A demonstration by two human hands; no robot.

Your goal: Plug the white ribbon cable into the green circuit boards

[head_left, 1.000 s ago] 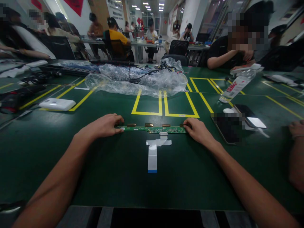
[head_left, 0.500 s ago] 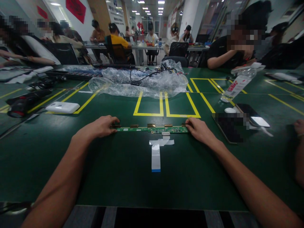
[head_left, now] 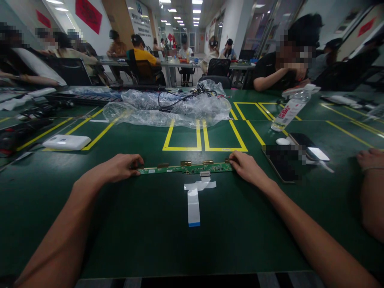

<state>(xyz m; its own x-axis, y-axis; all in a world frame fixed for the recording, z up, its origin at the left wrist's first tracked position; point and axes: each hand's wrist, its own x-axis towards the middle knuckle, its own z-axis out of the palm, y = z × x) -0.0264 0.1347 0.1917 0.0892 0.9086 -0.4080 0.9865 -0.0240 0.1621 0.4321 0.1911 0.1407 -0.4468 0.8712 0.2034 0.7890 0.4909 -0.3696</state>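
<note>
A long, narrow green circuit board (head_left: 175,169) with several copper-coloured tabs along its far edge lies across the table in front of me. My left hand (head_left: 121,166) pinches its left end between thumb and fingers. At the other end, my right hand (head_left: 244,166) grips the board's right tip with thumb and forefinger. From a connector at the board's near edge, a white flat ribbon cable (head_left: 193,206) with a blue end runs toward me, folded sideways near the connector.
Clear plastic wrap (head_left: 168,108) with black cables lies beyond the yellow tape outlines. A white device (head_left: 66,142) is at left. At right are a phone (head_left: 280,164), a second phone (head_left: 309,146) and a plastic bottle (head_left: 291,110). Another person's arm (head_left: 373,192) rests at the right edge.
The view has shifted slightly. Both hands keep their hold on the board's ends; the board and cable appear a little lower and further left in the picture.
</note>
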